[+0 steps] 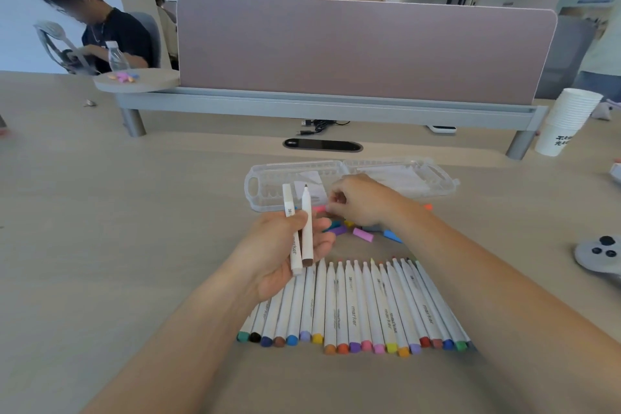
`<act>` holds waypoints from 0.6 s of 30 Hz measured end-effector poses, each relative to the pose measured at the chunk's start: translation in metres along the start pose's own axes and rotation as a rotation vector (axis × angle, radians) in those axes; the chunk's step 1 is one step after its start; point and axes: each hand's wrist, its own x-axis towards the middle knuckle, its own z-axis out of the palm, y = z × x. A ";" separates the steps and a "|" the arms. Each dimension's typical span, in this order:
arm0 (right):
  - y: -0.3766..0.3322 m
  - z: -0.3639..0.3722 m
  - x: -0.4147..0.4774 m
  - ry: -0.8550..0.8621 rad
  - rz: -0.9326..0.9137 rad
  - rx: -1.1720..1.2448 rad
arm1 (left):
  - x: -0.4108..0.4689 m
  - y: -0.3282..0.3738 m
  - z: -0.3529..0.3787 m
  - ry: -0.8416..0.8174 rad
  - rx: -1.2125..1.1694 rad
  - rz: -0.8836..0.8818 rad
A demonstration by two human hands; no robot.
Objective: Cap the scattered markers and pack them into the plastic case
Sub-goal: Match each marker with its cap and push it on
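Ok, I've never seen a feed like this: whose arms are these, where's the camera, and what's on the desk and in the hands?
There is no machine here. A person works with bare hands, and the single picture comes from a camera worn on their head, looking forward and down. The left hand holds two markers upright; one shows a bare dark tip. The right hand reaches with curled fingers into the loose caps; whether it has picked one up is hidden. Behind the hands lies the clear plastic case, open. Nearest the camera, a row of markers lies side by side on the table, tips bare.
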 end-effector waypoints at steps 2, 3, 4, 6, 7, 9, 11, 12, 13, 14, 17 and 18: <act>0.001 0.001 0.003 -0.033 -0.004 -0.052 | -0.001 0.000 0.000 -0.010 -0.008 0.003; 0.003 0.003 0.005 -0.043 -0.004 -0.066 | -0.002 0.000 0.001 -0.019 -0.010 0.005; 0.003 0.003 0.005 -0.048 -0.006 -0.073 | -0.003 0.000 0.001 -0.029 -0.013 0.006; 0.003 0.002 0.004 -0.051 -0.011 -0.073 | -0.005 0.000 0.003 -0.048 -0.013 0.003; 0.003 -0.001 0.002 -0.043 -0.015 -0.057 | -0.006 0.000 0.003 -0.055 -0.011 0.004; 0.002 -0.008 -0.010 0.028 -0.006 0.055 | -0.006 -0.001 0.004 -0.062 -0.004 0.007; 0.001 -0.013 -0.030 0.122 0.052 0.293 | -0.005 -0.003 0.004 -0.073 0.010 0.021; 0.000 -0.015 -0.043 0.142 0.075 0.427 | -0.004 -0.004 0.005 -0.082 0.012 0.033; -0.002 -0.015 -0.058 0.138 0.091 0.533 | -0.004 -0.004 0.005 -0.090 0.016 0.045; -0.004 -0.015 -0.074 0.119 0.101 0.606 | -0.005 -0.004 0.006 -0.098 0.020 0.057; -0.010 -0.011 -0.114 0.043 0.135 0.826 | -0.009 -0.005 0.010 -0.119 0.014 0.082; -0.012 -0.009 -0.123 0.021 0.154 0.933 | -0.011 -0.006 0.012 -0.136 0.011 0.082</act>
